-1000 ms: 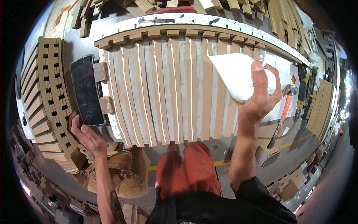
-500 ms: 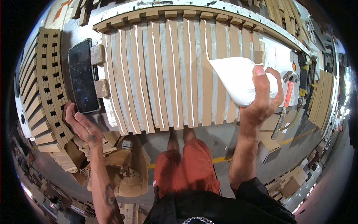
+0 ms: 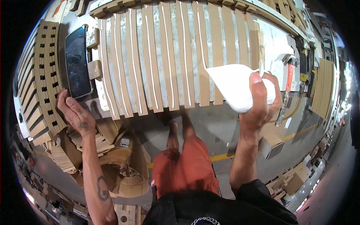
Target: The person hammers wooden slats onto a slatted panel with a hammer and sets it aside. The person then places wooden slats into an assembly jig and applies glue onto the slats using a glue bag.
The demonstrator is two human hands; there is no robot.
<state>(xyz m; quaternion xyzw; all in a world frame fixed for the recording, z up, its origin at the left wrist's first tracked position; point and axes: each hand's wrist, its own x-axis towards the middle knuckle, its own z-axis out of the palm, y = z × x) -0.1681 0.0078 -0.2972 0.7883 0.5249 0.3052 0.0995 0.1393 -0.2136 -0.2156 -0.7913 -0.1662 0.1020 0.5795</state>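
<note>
My right hand is wrapped around a plump white piping bag with its tip pointing up and left. From that tip a white glue-like bead runs up one of several flat brown strips. The strips lie side by side on the bench, with pale gaps between them. Single white lines run along the strips to the left, while those to the right of the tip look bare. My left hand holds nothing, fingers stretched out beside notched wooden slats, just below a dark phone.
Two small wooden blocks sit between phone and strips. A notched wooden rail borders the far side. At right lies a red-handled hammer, near stacked boards. Cardboard stands below the bench on the left, a box on the right.
The bag's tip has come down along its strip toward me, lengthening the white bead. The view has shifted, so the bench sits higher. My left hand stays by the slats.
</note>
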